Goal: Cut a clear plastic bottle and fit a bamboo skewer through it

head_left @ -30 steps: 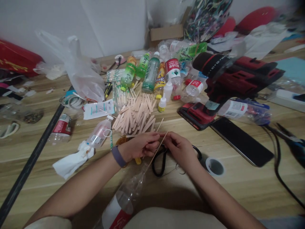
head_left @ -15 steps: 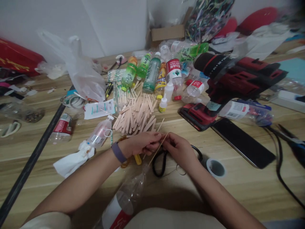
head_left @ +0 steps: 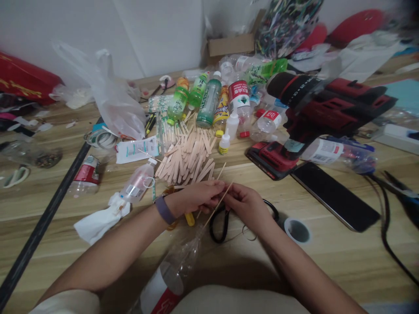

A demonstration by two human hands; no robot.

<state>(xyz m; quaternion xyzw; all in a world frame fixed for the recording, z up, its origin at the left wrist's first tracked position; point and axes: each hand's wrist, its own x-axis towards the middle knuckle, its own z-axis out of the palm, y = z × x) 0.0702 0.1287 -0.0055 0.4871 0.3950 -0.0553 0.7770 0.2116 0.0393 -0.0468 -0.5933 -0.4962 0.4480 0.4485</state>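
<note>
My left hand [head_left: 198, 196] and my right hand [head_left: 245, 207] meet at the fingertips over the middle of the table, fingers closed. Between them one thin wooden stick [head_left: 213, 213] slants down to the neck of a clear plastic bottle [head_left: 183, 255], which tilts toward me at the bottom. A second thin stick [head_left: 223, 168] rises past my left fingertips; the fingers partly hide it. My right fingers pinch near the upper end of the first stick. Below my hands are a black looped handle [head_left: 218, 235] and a yellow-handled tool [head_left: 189, 219], partly covered.
Beyond my hands lies a pile of flat wooden sticks [head_left: 186, 159], with several bottles and a small glue bottle [head_left: 224, 144] behind. A red cordless drill [head_left: 327, 104] stands right, beside a phone [head_left: 337, 196] and a tape roll [head_left: 297, 230]. A dark bar [head_left: 49, 209] runs along the left.
Almost nothing differs. Both hands keep their hold on the sticks, and the bottle stays in place; the whole view has shifted very slightly.
</note>
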